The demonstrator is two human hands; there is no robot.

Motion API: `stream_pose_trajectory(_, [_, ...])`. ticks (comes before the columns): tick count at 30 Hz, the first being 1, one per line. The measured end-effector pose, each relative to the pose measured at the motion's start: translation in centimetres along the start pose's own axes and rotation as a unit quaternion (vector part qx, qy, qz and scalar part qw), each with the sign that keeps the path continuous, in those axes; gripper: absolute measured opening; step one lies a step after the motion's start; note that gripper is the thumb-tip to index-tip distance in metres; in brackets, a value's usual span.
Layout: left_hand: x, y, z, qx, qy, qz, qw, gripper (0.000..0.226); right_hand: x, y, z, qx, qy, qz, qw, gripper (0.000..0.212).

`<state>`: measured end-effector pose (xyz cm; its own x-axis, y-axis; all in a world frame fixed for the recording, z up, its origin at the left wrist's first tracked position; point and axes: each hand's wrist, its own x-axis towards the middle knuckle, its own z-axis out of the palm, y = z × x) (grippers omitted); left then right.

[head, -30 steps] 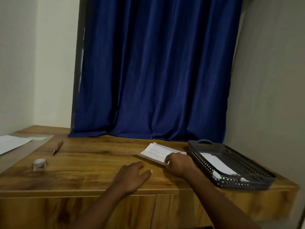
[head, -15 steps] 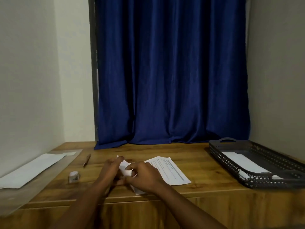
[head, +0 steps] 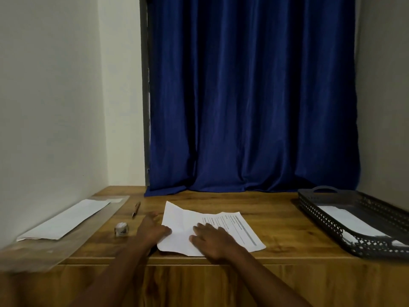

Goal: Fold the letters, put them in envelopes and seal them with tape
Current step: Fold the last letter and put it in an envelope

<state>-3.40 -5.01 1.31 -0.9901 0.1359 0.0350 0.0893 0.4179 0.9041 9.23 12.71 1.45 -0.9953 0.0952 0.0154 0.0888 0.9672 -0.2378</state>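
Two hands flattening a creased letter on a wood-grain desk

A long white envelope (head: 66, 219) is lying far left, a small tape roll (head: 121, 228) beside it; the left hand (head: 152, 230) and right hand (head: 213, 239) are pressing straight, slightly spread fingers on the crinkled paper letter (head: 183, 229) near the desk's (head: 276, 220) front edge, and a perforated dark plastic tray (head: 327, 220) is sitting right.

creased letter (head: 177, 227) (print beneath) lies flat on desk (head: 276, 220).

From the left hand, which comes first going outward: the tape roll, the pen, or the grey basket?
From the left hand:
1. Tape roll, just to its left.
2. Pen, behind it, slightly left; not much farther.
3. Basket, far off at the right end.
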Motion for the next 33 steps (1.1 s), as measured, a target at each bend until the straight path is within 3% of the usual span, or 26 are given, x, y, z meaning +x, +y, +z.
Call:
stream_pose_trajectory(8, [0.1, -0.3, -0.1, -0.015, -0.005, -0.009, 1.000, 0.089, 0.0, 9.0, -1.0, -0.044, 0.025, 0.147, 0.988, 0.071])
stream_pose_trajectory(13, [-0.4, -0.2, -0.3, -0.004, 0.000, 0.005, 1.000, 0.087, -1.0, 10.9, -0.9, 0.056, 0.099, 0.137, 0.984, 0.069])
stream_pose_trajectory(15, [-0.7, -0.1, -0.3, -0.023, -0.009, 0.010, 1.000, 0.083, -1.6, 11.3, -1.1, 0.208, 0.187, 0.128, 0.952, 0.055])
stream_pose_trajectory(17, [-1.3, 0.2, -0.2, -0.092, -0.038, 0.016, 0.995, 0.078, -2.2, 11.8, -1.4, 0.331, 0.282, 0.116, 0.893, 0.027])
stream_pose_trajectory(20, [-2.5, 1.2, -0.2, -0.194, -0.086, 0.006, 0.977, 0.059, -3.0, 12.1, -1.9, 0.377, 0.347, 0.117, 0.851, 0.023])
stream_pose_trajectory(22, [-3.1, 1.6, -0.2, -0.251, -0.129, -0.001, 0.959, 0.052, -3.1, 11.9, -1.6, 0.362, 0.349, 0.120, 0.856, 0.022])
stream_pose_trajectory(26, [-4.0, 2.5, 0.3, -0.321, -0.189, -0.018, 0.928, 0.061, -2.8, 11.3, -0.9, 0.247, 0.313, 0.174, 0.900, 0.011])
stream_pose_trajectory(30, [-4.8, 3.9, 1.7, -0.396, -0.185, -0.009, 0.899, 0.056, -2.9, 11.2, -1.1, 0.171, 0.293, 0.222, 0.914, 0.036])
stream_pose_trajectory(33, [-5.2, 4.8, 2.7, -0.432, -0.175, 0.020, 0.885, 0.055, -2.9, 11.1, -1.2, 0.181, 0.284, 0.217, 0.916, 0.038])
